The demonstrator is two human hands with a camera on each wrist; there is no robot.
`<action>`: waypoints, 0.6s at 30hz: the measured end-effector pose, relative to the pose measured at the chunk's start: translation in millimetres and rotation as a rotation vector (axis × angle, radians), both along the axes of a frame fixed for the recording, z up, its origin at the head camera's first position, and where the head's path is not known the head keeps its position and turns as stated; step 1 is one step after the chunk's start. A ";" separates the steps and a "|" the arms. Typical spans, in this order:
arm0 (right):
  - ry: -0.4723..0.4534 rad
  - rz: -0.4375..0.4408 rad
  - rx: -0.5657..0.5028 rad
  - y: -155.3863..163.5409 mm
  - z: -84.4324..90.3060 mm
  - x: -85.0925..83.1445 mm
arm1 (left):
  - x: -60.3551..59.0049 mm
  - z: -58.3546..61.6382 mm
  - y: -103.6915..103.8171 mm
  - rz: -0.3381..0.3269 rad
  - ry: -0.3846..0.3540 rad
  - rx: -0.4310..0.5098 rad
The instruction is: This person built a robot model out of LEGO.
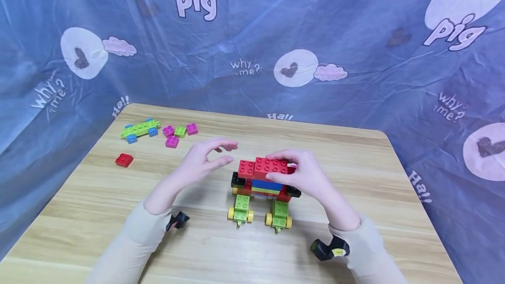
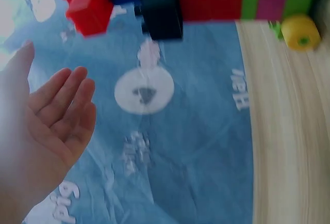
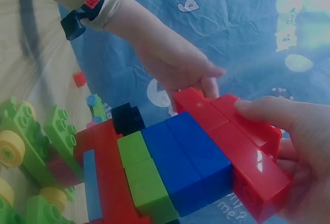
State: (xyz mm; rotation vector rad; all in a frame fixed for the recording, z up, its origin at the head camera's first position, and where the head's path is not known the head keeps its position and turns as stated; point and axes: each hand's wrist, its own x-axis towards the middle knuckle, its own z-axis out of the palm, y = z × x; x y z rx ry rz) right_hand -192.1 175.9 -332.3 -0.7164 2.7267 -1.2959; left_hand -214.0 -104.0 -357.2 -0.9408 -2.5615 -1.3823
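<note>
A toy vehicle of building bricks (image 1: 266, 184) stands on the table, on green wheeled bases (image 1: 242, 208) with yellow wheels. Red, lime and blue bricks (image 3: 188, 154) are stacked above them, with black bricks (image 2: 161, 11) at the ends. My right hand (image 1: 304, 173) grips the red brick (image 1: 270, 168) at the top right of the stack, thumb on the near side, fingers behind. Beside the stack's left end, my left hand (image 1: 205, 157) hovers with nothing in it, fingers loosely bent. Its palm shows in the left wrist view, apart from the bricks.
At the back left of the wooden table (image 1: 189, 249) lies a lime wheeled base (image 1: 141, 129) with blue wheels. Several small pink bricks (image 1: 172, 142) and a lime brick (image 1: 180, 132) are near it. A loose red brick (image 1: 124, 160) sits by the left edge. Blue patterned cloth (image 1: 244, 34) hangs behind.
</note>
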 end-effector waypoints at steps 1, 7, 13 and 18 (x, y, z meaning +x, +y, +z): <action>0.001 -0.007 0.000 -0.1 -0.5 0.6 | -1.4 -0.8 -4.1 0.019 0.005 -0.003; -0.038 -0.037 -0.032 -0.3 -4.5 3.6 | -12.1 -7.2 -34.7 0.156 -0.012 -0.027; -0.052 -0.044 -0.049 0.4 -6.0 3.6 | -23.3 -11.3 -75.2 0.292 -0.015 -0.106; -0.053 -0.039 -0.056 1.1 -6.2 2.5 | -31.0 -13.2 -109.4 0.368 -0.064 -0.133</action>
